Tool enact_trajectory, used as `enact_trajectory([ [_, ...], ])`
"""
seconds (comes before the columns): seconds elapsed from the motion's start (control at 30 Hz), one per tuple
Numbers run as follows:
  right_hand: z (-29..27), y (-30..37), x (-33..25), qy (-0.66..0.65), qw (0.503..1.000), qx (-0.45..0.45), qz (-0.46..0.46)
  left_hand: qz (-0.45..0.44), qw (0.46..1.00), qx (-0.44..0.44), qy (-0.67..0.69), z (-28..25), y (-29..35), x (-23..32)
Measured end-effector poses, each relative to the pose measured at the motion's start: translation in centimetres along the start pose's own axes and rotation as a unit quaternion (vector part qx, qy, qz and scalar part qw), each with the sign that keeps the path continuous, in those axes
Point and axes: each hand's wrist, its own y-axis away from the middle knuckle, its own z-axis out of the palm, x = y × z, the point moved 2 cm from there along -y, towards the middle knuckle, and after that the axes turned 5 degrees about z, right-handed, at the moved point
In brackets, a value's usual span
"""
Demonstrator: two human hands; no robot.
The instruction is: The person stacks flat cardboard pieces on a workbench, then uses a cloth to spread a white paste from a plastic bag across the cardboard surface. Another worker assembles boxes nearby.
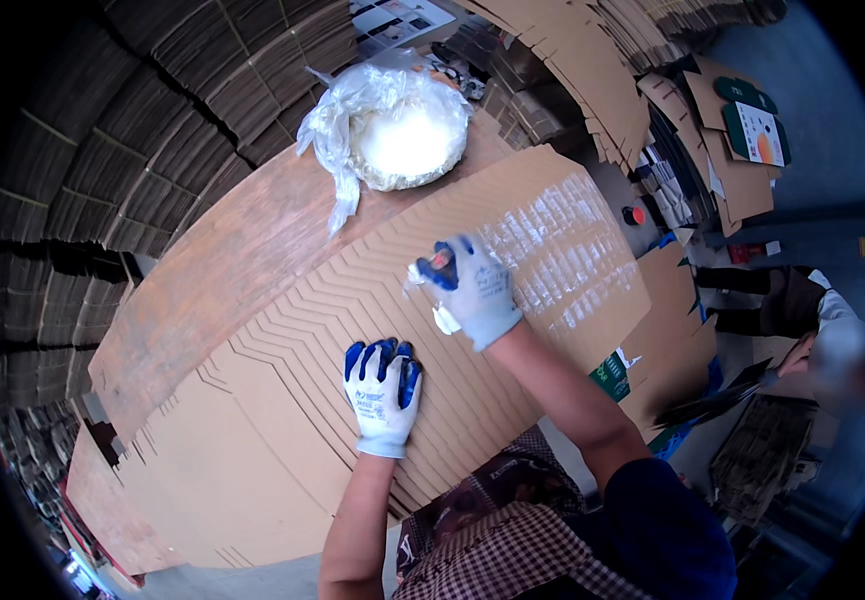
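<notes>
Fanned cardboard sheets (pixel 282 420) lie overlapped across a wooden table, their edges stepped like stairs. My left hand (pixel 380 395), in a white glove with blue-coated fingers, rests on the sheets with its fingers stretched out. Farther right, over the stepped edges, my gloved right hand (pixel 472 285) is curled round something small; a reddish bit and white bits show at its edge, but its kind is hidden. White wet streaks (pixel 552 250) cover the sheets right of that hand. Beyond them stands a round container lined with a clear plastic bag (pixel 337 150), holding a bright white substance (pixel 404 140).
Tied stacks of flat cardboard (pixel 152 110) rise at the left and back. More cardboard (pixel 667 320) lies at the table's right end. At the far right another person (pixel 832 330) bends over dark sheets (pixel 717 395). The bare wooden tabletop (pixel 222 260) shows beyond the sheets.
</notes>
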Motion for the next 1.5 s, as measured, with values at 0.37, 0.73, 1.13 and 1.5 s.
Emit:
enact_trajectory([
  [0.37, -3.1, 9.7, -1.1, 0.028, 0.951, -0.096, -0.294, 0.009, 1.0, -0.006, -0.002, 0.1, 0.1, -0.2],
  [0.73, -6.4, 15.1, 2.3, 0.039, 0.978, -0.174, -0.11, 0.014, 1.0, 0.0, -0.025, 0.4, 0.8, -0.4],
  [1.13, -6.5, 15.1, 5.8, 0.195, 0.932, -0.13, -0.277, 0.017, 0.998, -0.006, -0.054, 0.4, 0.5, 0.5],
  [1.5, -6.7, 7.2, 10.7, 0.236, 0.964, -0.036, -0.115, 0.017, 0.998, -0.002, -0.062, 0.7, 0.6, 0.1],
])
